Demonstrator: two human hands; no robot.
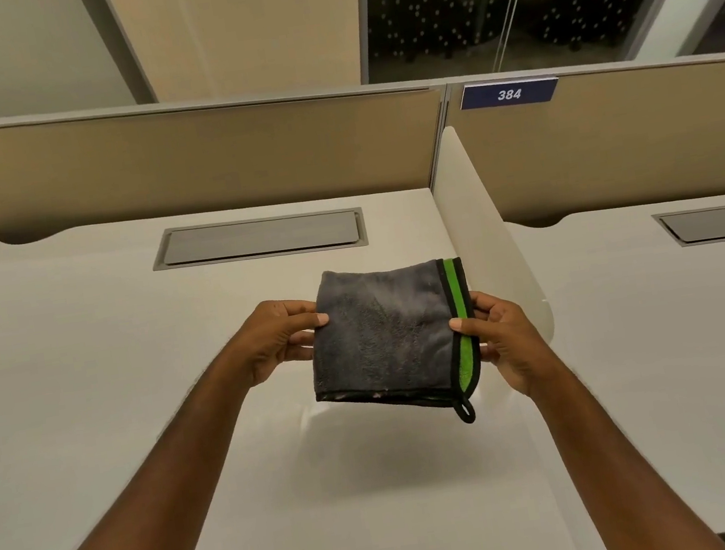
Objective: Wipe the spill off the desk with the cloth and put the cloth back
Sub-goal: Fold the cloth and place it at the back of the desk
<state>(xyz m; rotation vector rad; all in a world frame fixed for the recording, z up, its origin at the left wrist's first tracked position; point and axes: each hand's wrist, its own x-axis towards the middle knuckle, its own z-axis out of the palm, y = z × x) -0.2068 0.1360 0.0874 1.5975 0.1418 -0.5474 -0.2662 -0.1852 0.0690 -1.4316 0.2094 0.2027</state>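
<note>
A folded grey cloth (383,337) with a green stripe, black trim and a small hanging loop is held in the air above the white desk (136,400). My left hand (276,338) pinches its left edge, thumb on top. My right hand (500,339) pinches the right edge at the green stripe. The cloth casts a soft shadow on the desk below it. No spill shows on the desk surface that I can see.
A grey cable hatch (260,238) is set into the desk at the back. A white divider panel (484,229) stands just right of the cloth, splitting off the neighbouring desk (687,345). Tan partition walls (195,158) run along the back, with a blue sign reading 384 (508,94).
</note>
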